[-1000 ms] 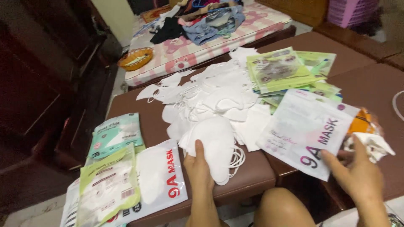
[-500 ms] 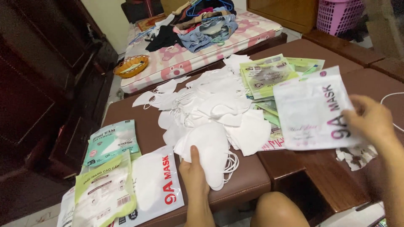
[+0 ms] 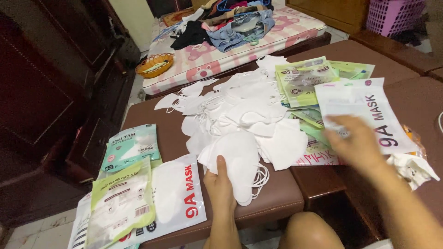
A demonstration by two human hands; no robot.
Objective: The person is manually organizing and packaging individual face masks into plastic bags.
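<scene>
**Masks half sorted: loose pile at centre, filled packets at lower left**

Near the lower centre of the frame, left hand (image 3: 220,189) resting on a small stack of white masks (image 3: 240,168), thumb laid flat on top, the other fingers tucked underneath and out of sight, so a loose pinch as far as can be told. At right of centre, right hand (image 3: 357,145) blurred with motion, fingers seemingly closed on the lower edge of an empty white packet (image 3: 364,108) with red and black print (grip itself too smeared to confirm).

Judged done: several filled packets (image 3: 177,196) lying together at lower left, some white, some green. Judged left: a broad heap of loose masks (image 3: 240,103) spread across the middle, and a fan of empty green packets (image 3: 304,80) at upper right, so apparently well short of finished.

Underneath, a brown padded desk (image 3: 277,198) with stitched seams, butted against similar brown surfaces to the right. At the top of the frame, a pink patterned mattress (image 3: 286,34) piled with crumpled clothes (image 3: 230,23); beside it an orange basket (image 3: 154,65). Dark wooden cabinet (image 3: 50,92) down the left, pink crate (image 3: 397,16) in the upper right corner, pale tiled floor at bottom left.
</scene>
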